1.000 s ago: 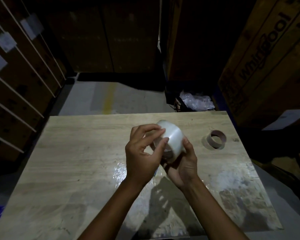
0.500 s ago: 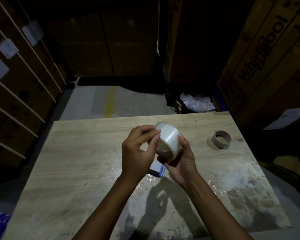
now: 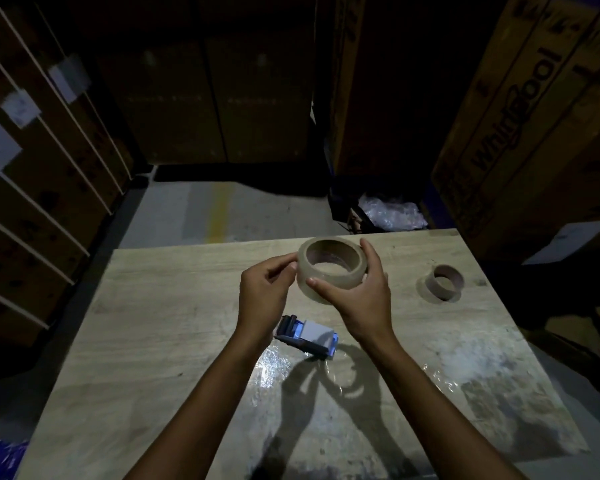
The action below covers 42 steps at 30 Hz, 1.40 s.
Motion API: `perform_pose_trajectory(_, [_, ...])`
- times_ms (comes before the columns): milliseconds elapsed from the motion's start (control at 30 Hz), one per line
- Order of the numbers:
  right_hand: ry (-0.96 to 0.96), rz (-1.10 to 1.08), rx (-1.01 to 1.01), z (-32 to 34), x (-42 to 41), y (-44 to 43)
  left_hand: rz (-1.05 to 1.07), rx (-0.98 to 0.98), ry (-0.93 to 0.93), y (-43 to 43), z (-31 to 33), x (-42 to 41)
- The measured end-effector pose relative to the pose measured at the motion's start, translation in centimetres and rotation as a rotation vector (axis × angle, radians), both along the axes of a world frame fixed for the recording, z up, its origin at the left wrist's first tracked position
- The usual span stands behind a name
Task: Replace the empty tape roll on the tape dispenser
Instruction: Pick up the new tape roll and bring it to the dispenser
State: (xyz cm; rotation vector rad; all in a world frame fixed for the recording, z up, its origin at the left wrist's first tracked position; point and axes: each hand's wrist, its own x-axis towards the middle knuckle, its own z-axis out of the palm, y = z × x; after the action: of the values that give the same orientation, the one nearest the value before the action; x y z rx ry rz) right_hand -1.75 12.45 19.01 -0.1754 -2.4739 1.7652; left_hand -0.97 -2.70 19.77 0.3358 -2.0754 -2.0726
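I hold a full roll of clear tape [image 3: 317, 286] above the middle of the wooden table [image 3: 160, 327], its hole facing up. My right hand [image 3: 357, 292] wraps its right side and front. My left hand [image 3: 265, 292] pinches at its left edge. Below my hands a small blue and grey tape dispenser [image 3: 307, 336] lies on the table, partly hidden by my left wrist. The empty cardboard tape core [image 3: 442, 283] sits on the table to the right.
Large cardboard boxes [image 3: 520, 116] stand at the right and back, strapped boxes [image 3: 32, 188] at the left. A crumpled plastic bag [image 3: 390, 211] lies on the floor beyond the table's far edge. Shiny tape patches [image 3: 274, 372] cover the near tabletop.
The roll has been turned from edge-on to hole-up and lifted farther from me. The dispenser, hidden or barely seen before, now shows below my hands.
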Motion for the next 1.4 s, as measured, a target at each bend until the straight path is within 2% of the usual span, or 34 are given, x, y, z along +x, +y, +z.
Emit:
perform_pose_trajectory(267, [0.202, -0.001, 0.152, 0.3, 0.4, -1.8, -0.064, 0.259, -0.060, -0.4, 0.3, -0.1])
perform_pose_trajectory(534, [0.509, 0.079, 0.553, 0.4, -0.3, -3.2, -0.162, 0.358, -0.160, -0.6, -0.5, -1.9])
perform_pose_trajectory(768, [0.714, 0.245, 0.732, -0.2, 0.2, -3.7, -0.198, 0.498, -0.232, -0.9, -1.1, -2.7])
perform_pose_trajectory(868, [0.743, 0.256, 0.755, -0.4, 0.1, -4.1, -0.192, 0.525, -0.242, -1.1, -1.5, -2.8])
perform_pose_trajectory(968, [0.705, 0.243, 0.723, -0.4, 0.0, -4.0, -0.177, 0.476, -0.229, -1.4, -1.7, -3.1])
perform_pose_trajectory(1068, [0.622, 0.199, 0.601, -0.3, -0.6, -3.6, -0.166, 0.378, -0.196, -1.8, -1.8, -3.6])
perform_pose_trajectory(1202, [0.432, 0.151, 0.356, -0.4, -1.5, -3.0, -0.124, 0.244, -0.174, -2.3, -1.2, -4.2])
perform_pose_trajectory(1402, [0.157, 0.141, -0.109, -2.0, -2.2, -1.9, -0.047, 0.047, -0.037, -2.5, -1.3, -4.2])
